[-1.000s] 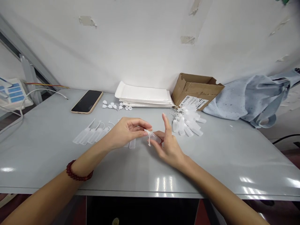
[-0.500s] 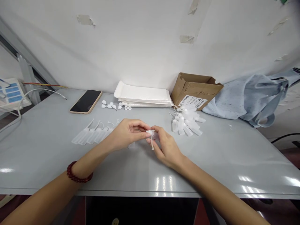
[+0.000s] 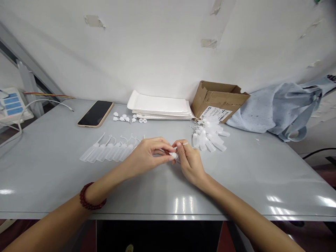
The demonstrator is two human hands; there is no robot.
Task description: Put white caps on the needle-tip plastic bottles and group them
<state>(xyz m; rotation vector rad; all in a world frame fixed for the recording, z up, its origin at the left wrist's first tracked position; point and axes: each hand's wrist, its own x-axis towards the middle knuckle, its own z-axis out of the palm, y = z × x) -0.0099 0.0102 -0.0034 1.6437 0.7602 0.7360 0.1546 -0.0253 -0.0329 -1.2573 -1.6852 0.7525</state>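
Note:
Above the middle of the table my two hands meet at a small translucent plastic bottle with a white nozzle cap [image 3: 173, 154]. My left hand [image 3: 155, 153] pinches the cap between thumb and fingers. My right hand [image 3: 189, 158] is wrapped round the bottle, thumb on top, so most of its body is hidden; a thin white strip pokes out above the fingers. Left of my hands lies a row of similar bottles [image 3: 104, 152] with thin cap straps, partly covered by my left hand. Toward the right is a loose pile of bottles [image 3: 210, 134].
Several loose white caps [image 3: 125, 118] lie near a phone [image 3: 96, 113]. A stack of white envelopes [image 3: 161, 105] rests against the wall beside an open cardboard box [image 3: 220, 101]. A light blue cloth bag [image 3: 273, 108] is at right, a white cable [image 3: 44, 100] at left.
My right hand has turned and closed further round the bottle, its thumb now on top. The strap that hung down no longer shows there. My left hand has moved slightly right and down.

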